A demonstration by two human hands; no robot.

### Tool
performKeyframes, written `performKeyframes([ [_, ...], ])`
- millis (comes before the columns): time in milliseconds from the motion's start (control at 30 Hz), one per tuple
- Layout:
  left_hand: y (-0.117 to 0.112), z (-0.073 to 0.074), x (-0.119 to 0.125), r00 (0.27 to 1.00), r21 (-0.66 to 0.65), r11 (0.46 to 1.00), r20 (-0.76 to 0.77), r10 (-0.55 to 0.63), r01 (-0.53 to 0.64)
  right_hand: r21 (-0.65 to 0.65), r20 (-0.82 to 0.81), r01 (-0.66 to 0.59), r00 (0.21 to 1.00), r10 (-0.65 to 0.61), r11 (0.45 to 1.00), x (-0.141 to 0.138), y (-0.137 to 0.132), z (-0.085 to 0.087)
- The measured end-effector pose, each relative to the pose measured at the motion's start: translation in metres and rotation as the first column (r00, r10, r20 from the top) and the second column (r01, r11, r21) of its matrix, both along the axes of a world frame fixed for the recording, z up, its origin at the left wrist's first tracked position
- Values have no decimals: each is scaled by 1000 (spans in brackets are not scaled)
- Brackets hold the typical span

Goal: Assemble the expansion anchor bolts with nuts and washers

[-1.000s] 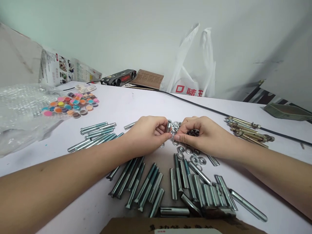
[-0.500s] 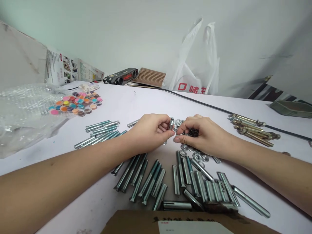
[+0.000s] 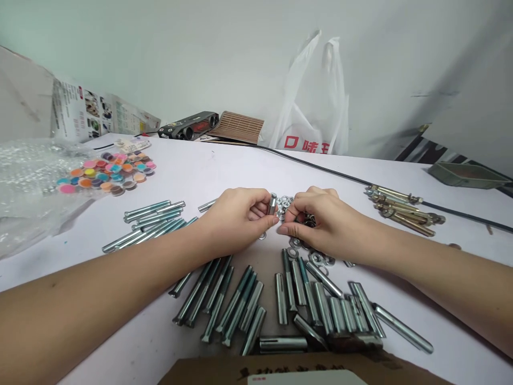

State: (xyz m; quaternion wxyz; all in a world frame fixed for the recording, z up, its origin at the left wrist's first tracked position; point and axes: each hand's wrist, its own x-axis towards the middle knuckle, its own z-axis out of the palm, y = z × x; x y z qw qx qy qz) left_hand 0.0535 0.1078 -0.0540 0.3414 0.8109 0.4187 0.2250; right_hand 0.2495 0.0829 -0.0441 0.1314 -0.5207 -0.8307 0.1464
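My left hand is closed around a silver bolt, whose end sticks up between thumb and fingers. My right hand is pinched close against that end, its fingers curled over a small pile of washers and nuts; what the pinch holds is too small to make out. Several loose washers lie under the right wrist. Zinc sleeves and bolts are spread in front of both forearms on the white table.
More silver bolts lie to the left, brass-coloured anchor bolts to the right. Coloured round discs and bubble wrap sit far left. A white plastic bag, black cable and cardboard box edge border the area.
Both hands stay together at the bolt's end with only small finger movements. The view has shifted slightly.
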Motion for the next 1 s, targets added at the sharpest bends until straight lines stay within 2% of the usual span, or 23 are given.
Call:
performKeyframes([
  [200,1,0,1,1000,34,999,-10,10,-9,111,62,-145,988,139,983,7,4,-5],
  [300,-1,2,1,1000,22,1000,-3,13,-13,159,1,-159,987,161,974,9,4,-4],
  [400,-2,3,1,1000,20,1000,18,10,-10,165,-218,-86,968,122,983,6,1,1],
  [500,-1,2,2,1000,40,999,17,12,-12,109,-455,46,891,9,993,-1,-2,6],
  [567,0,1,3,1000,62,998,-4,14,-13,103,-525,73,851,-7,992,-7,-2,6],
  [700,1,-1,3,1000,84,996,-2,9,-9,142,-536,31,843,51,989,-16,1,4],
  [833,1,-1,3,1000,105,994,-7,4,-4,229,-551,91,833,52,969,-19,1,5],
  [1000,1,0,3,1000,88,996,-3,-4,4,188,-537,89,843,26,978,-19,1,7],
])
